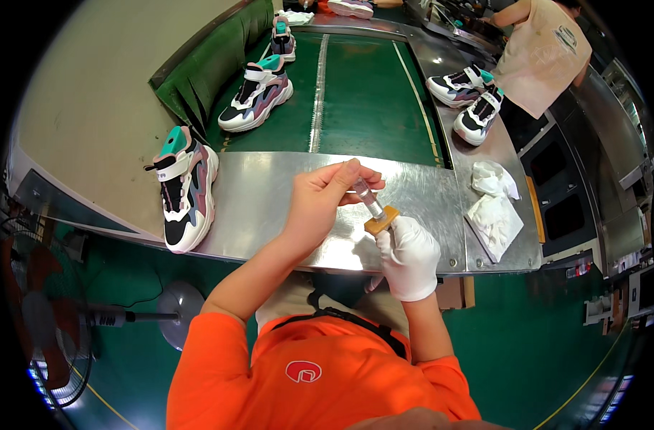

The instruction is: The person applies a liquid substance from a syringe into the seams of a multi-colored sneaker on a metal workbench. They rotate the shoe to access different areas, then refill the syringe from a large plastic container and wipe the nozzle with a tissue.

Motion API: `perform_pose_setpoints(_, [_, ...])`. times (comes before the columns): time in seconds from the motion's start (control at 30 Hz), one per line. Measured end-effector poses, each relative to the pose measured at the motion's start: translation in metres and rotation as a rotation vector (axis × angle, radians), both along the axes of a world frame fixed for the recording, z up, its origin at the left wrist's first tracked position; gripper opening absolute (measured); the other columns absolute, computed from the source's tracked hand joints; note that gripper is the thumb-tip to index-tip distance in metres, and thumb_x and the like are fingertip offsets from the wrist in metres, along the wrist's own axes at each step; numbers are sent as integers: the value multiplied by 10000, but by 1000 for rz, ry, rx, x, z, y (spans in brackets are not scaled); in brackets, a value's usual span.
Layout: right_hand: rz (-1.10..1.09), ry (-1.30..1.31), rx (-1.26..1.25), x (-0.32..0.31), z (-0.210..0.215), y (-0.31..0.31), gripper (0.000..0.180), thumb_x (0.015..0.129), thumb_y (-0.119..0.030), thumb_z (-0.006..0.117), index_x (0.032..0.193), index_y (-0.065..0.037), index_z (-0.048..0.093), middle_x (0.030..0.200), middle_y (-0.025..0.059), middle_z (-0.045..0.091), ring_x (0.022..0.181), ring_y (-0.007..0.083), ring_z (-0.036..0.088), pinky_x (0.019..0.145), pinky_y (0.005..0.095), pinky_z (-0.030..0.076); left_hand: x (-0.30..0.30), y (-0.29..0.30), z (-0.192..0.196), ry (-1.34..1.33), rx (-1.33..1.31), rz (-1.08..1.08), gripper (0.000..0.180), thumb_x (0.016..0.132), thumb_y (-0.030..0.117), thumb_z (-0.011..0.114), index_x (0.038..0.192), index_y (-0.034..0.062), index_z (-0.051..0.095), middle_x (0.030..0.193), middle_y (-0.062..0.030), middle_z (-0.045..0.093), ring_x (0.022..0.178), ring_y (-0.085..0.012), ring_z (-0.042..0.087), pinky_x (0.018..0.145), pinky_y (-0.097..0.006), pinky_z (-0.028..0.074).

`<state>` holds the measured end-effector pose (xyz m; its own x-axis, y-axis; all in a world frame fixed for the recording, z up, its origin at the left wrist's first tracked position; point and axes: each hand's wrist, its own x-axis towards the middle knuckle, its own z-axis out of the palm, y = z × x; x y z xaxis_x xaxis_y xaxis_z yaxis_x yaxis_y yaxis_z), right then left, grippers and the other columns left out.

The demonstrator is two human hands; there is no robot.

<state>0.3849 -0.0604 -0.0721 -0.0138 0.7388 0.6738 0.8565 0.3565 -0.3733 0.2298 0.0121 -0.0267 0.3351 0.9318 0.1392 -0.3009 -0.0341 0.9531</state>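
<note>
My bare left hand [318, 199] pinches a small clear tube [370, 199] between thumb and fingers. The tube slants down to the right, and its lower end meets a flat yellow-brown block [382, 221]. That block is gripped by my right hand [411, 259], which wears a white glove. Both hands are above the near part of the metal table [259, 208]. What the block is made of I cannot tell. A black, white and purple sneaker [186, 197] with a teal insert rests at the table's left edge, apart from my left hand.
More sneakers stand on the green conveyor belt [363, 107], one nearer [254, 99] and one farther [284, 43]. A sneaker pair [477, 115] and a crumpled white cloth [494, 204] lie on the right ledge. A person [542, 57] works beyond. A fan [44, 308] stands left.
</note>
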Motion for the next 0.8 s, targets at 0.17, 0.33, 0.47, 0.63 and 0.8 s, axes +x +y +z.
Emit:
perform_pose_setpoints(0.17, [76, 58, -20, 3, 6, -3, 157, 749, -98, 678, 857, -75, 567, 715, 99, 540, 620, 307, 557, 551, 406, 442, -9, -2, -1, 60, 75, -61, 355, 993, 269, 484, 1023, -44, 647, 1037, -163, 674, 991, -247, 665, 794, -314, 544])
perform_pose_setpoints(0.33, [156, 190, -171, 5, 8, -10, 158, 764, -90, 670, 894, -73, 582, 731, 108, 550, 648, 316, 570, 572, 404, 453, -13, -9, 1, 89, 97, -104, 372, 998, 290, 470, 1030, -33, 653, 1062, -162, 672, 1004, -240, 659, 797, -308, 536])
perform_pose_setpoints(0.47, [239, 339, -366, 7, 10, -15, 153, 842, -23, 629, 993, 3, 636, 797, 85, 631, 675, 184, 641, 563, 297, 514, -16, -10, -1, 110, 121, -127, 390, 1000, 308, 463, 1033, -28, 656, 1075, -160, 672, 1016, -229, 652, 797, -302, 532])
perform_pose_setpoints(0.63, [283, 329, -372, 9, 10, -16, 178, 856, 13, 583, 1028, 40, 619, 832, 90, 643, 643, 139, 633, 485, 268, 535, -20, -11, -1, 116, 132, -148, 389, 1001, 312, 459, 1036, -20, 657, 1093, -155, 670, 1005, -214, 650, 792, -297, 528])
perform_pose_setpoints(0.8, [298, 653, -478, 0, 9, -18, 54, 798, -48, 661, 846, -48, 638, 743, 99, 607, 655, 243, 599, 598, 347, 469, -23, -13, 0, 120, 136, -171, 385, 1002, 309, 454, 1041, -16, 656, 1109, -151, 666, 1015, -213, 643, 804, -299, 525])
